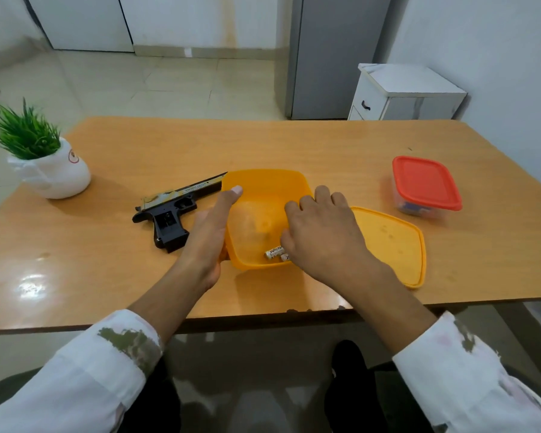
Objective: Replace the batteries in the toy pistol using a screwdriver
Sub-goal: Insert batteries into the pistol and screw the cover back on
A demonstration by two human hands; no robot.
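1. The toy pistol (172,210) lies flat on the table (294,142), just left of the yellow box (263,195). Its barrel tip reaches the box's far-left corner and its grip points toward the person.
2. The batteries (274,253) lie in the near end of the box. One label shows; a second is partly hidden under the right hand (322,232).
3. The left hand (213,232) holds the box's left wall, with the thumb straight along the rim and the palm against the outside. The fingers look curled round the near corner, steadying the box.
4. The right hand reaches into the box, fingers bent down over the batteries. The fingertips are hidden, so I cannot tell whether they are pinching one.
5. Handling, batteries: probably small, hard, smooth cylinders that roll easily. Pinch each across the middle with thumb and forefinger, one at a time.
6. Handling, pistol: looks like light, stiff plastic. Hold it by the grip or press the body flat, since it may slide on the glossy table under pressure. I cannot make out the battery cover or its screw.
7. Handling, box: thin and light, likely to shift if not held.
8. Also on the table: the yellow lid (391,242) just right of the box, a red-lidded tub (425,182) further right, and a plant pot (53,173) far left. No screwdriver is in view.
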